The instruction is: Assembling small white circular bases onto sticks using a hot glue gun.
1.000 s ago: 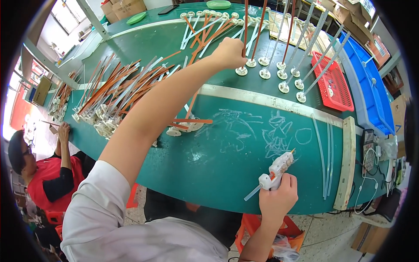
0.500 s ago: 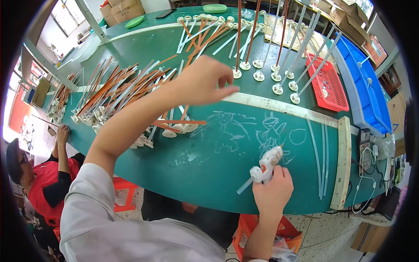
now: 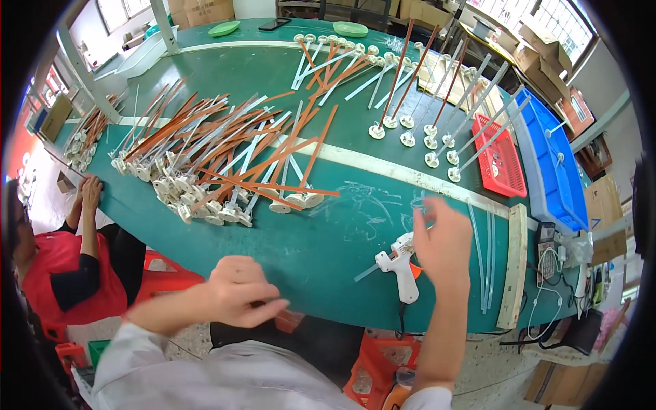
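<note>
A white glue gun (image 3: 404, 275) lies on the green table, a translucent glue stick (image 3: 367, 272) poking from its rear and its cord hanging over the near edge. My right hand (image 3: 445, 239), slightly blurred, is raised just beside the gun's nozzle, thumb and fingers apart. Near the table's front edge hovers my left hand (image 3: 240, 292), fingers half curled with a gap to the thumb; nothing shows in it. Beyond it lies a heap of orange and clear strips (image 3: 212, 140) with white round bases (image 3: 205, 201). Several rods on white discs (image 3: 408, 139) stand upright farther back.
Loose clear glue sticks (image 3: 486, 260) lie at the right by a pale wooden bar (image 3: 514, 266). Beyond are a red basket (image 3: 499, 160) and a blue tray (image 3: 550, 164). A calculator (image 3: 544, 253) and cables sit far right. A co-worker in red (image 3: 61, 273) sits at left.
My right hand has let go of the glue gun, which now rests on the table. My left hand has drawn back from near the standing rods to the front edge.
</note>
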Available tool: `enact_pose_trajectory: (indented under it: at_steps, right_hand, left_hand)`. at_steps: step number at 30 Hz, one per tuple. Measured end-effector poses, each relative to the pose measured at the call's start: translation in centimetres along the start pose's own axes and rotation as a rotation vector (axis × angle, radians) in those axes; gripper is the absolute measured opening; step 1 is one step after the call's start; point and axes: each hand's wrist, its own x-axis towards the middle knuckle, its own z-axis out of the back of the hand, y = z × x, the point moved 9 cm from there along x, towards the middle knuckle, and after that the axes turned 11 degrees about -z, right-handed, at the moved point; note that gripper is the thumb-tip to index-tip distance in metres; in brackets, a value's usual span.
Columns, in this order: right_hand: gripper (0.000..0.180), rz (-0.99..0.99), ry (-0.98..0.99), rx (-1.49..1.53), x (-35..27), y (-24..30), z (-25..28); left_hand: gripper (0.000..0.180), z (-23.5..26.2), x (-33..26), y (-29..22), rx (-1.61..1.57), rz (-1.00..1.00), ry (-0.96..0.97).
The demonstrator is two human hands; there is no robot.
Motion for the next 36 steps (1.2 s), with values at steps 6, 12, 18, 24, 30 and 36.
enact_pose_trajectory:
  at_steps: [6,12,18,24,30,36]
  right_hand:
    - [0.039,-0.053,0.029,-0.258,12.1,0.3,-8.1]
    - [0.043,-0.250,0.135,-0.437,17.6,-1.3,-14.0]
    - [0.045,-0.386,0.194,-0.472,18.9,-1.6,-15.3]
    - [0.030,-0.314,0.181,-0.535,18.5,-1.4,-15.6]
    - [0.024,-0.192,0.164,-0.537,16.0,-1.1,-15.2]
    - [0.010,0.035,0.054,-0.351,7.3,1.2,-7.8]
  left_hand:
    - [0.018,0.0,-7.7,3.6,0.256,0.366,-0.350]
    - [0.018,0.6,-8.5,4.2,0.187,0.351,-0.449]
    - [0.018,0.5,-8.9,3.4,0.176,0.262,-0.440]
    - [0.019,0.6,-8.8,3.3,0.181,0.244,-0.438]
    - [0.019,0.6,-8.7,3.4,0.196,0.240,-0.440]
    - [0.019,0.8,-8.5,3.1,0.238,0.250,-0.455]
